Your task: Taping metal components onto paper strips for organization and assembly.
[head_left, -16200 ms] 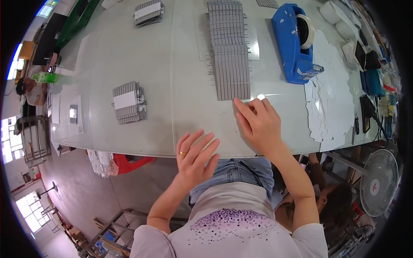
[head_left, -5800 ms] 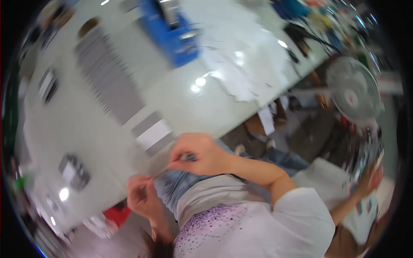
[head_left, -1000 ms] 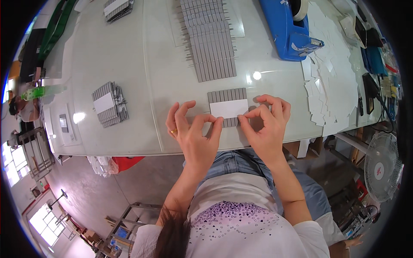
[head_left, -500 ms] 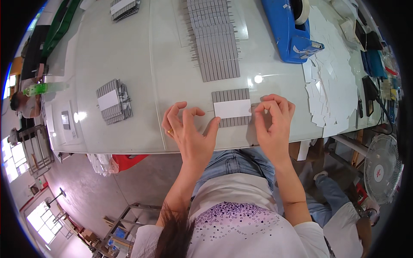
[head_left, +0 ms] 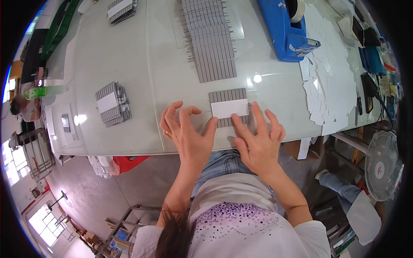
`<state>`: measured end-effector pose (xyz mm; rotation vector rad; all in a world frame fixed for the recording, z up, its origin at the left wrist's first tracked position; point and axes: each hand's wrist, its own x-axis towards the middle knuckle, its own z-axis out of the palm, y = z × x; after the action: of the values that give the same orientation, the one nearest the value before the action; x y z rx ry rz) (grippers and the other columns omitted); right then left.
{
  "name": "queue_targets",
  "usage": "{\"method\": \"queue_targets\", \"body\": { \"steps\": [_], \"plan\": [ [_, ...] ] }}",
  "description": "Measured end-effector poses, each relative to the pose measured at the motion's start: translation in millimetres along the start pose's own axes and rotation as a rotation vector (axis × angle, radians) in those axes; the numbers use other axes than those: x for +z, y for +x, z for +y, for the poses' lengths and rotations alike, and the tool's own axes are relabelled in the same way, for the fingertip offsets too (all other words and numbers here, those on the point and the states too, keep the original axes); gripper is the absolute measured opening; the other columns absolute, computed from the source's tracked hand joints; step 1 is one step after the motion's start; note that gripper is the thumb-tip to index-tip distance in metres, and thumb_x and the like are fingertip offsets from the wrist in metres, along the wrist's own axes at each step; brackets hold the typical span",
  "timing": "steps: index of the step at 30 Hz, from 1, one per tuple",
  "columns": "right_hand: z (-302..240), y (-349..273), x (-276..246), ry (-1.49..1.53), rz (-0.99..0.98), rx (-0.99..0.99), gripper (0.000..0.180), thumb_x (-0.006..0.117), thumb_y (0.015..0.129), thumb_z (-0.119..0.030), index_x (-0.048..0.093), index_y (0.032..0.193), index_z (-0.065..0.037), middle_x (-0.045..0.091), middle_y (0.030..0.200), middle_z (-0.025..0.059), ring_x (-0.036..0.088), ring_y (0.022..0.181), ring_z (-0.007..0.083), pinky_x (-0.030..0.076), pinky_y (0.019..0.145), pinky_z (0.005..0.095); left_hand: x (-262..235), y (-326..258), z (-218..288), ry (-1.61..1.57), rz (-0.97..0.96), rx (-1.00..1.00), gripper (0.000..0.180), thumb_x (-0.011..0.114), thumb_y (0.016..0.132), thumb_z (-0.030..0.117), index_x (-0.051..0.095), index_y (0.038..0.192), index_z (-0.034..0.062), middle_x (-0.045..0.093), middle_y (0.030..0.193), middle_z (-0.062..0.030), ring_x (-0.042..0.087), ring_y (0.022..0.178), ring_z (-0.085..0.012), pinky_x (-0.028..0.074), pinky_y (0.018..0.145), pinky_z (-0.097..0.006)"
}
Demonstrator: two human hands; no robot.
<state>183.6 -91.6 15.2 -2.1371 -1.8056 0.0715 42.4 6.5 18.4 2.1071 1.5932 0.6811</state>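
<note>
A small row of grey strips (head_left: 227,93) lies flat before me, with a white paper band (head_left: 229,109) across its middle. My right hand (head_left: 261,148) has its fingers spread, and its index fingertip rests at the lower edge of the band. At the left end of the row is my left hand (head_left: 188,135), fingers bent and apart, its thumb tip beside the strips. Neither hand grips anything. Farther up the table, a long overlapping run of grey strips (head_left: 214,56) has thin pins poking out along both sides.
A blue tape dispenser (head_left: 286,36) stands at the far right, beside a spread of white paper slips (head_left: 329,86). To the left sits a stack of banded grey strips (head_left: 113,105), with another stack (head_left: 122,10) farther back. A fan (head_left: 383,165) is beyond the table at right.
My right hand has gone from a pinch at the band's right end to spread fingers, with the index on the band's lower edge. My left hand has barely moved. A person at lower right has shifted.
</note>
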Motion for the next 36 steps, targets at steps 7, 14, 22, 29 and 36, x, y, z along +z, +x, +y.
{"method": "queue_targets", "body": {
  "steps": [7, 14, 22, 29, 36],
  "plan": [
    [13, -6, -8, 0.123, -0.005, 0.097, 0.040, 0.055, 0.092, -0.032, 0.067, 0.127, -0.020, 0.044, 0.147, 0.0149, 0.036, 0.127, 0.0374, 0.023, 0.106, 0.0462, 0, -5, -4, 0.016, 0.034, 0.008, 0.042, 0.084, 0.072, 0.021, 0.058, 0.104, 0.0121, 0.040, 0.131, -0.0093, 0.031, 0.127, -0.0344, 0.024, 0.103, -0.051],
    [18, -6, -5, 0.168, 0.024, 0.057, 0.040, 0.057, 0.089, -0.028, 0.067, 0.127, -0.016, 0.047, 0.144, 0.0146, 0.038, 0.125, 0.0372, 0.027, 0.106, 0.0451, -4, -10, -5, 0.052, -0.089, 0.459, 0.070, 0.080, 0.072, 0.042, 0.058, 0.130, 0.0093, 0.048, 0.140, -0.0116, 0.035, 0.134, -0.0335, 0.023, 0.110, -0.051],
    [33, -7, -6, 0.337, 0.200, 0.052, 0.040, 0.053, 0.091, -0.021, 0.065, 0.126, -0.006, 0.055, 0.134, 0.0162, 0.045, 0.118, 0.0375, 0.035, 0.101, 0.0456, 6, -17, -14, 0.266, -0.202, 0.598, 0.078, 0.069, 0.076, 0.058, 0.058, 0.132, 0.0055, 0.049, 0.145, -0.0101, 0.037, 0.141, -0.0248, 0.023, 0.113, -0.053],
    [44, -6, -13, 0.305, 0.209, 0.023, 0.040, 0.043, 0.097, -0.018, 0.060, 0.128, 0.001, 0.057, 0.130, 0.0179, 0.046, 0.120, 0.0366, 0.035, 0.104, 0.0446, -25, -46, -56, 0.259, -0.015, 0.973, 0.025, 0.063, 0.089, 0.024, 0.071, 0.111, 0.0129, 0.067, 0.121, 0.0006, 0.063, 0.115, -0.0175, 0.036, 0.106, -0.043],
    [37, 12, -7, 0.312, 0.225, -0.033, 0.040, 0.044, 0.097, -0.019, 0.061, 0.126, 0.003, 0.058, 0.128, 0.0169, 0.046, 0.118, 0.0357, 0.037, 0.101, 0.0439, -121, 55, -150, 0.735, 0.452, 0.726, 0.034, 0.066, 0.081, 0.010, 0.068, 0.114, 0.0112, 0.066, 0.122, 0.0009, 0.059, 0.120, -0.0180, 0.043, 0.102, -0.042]
  ]
}}
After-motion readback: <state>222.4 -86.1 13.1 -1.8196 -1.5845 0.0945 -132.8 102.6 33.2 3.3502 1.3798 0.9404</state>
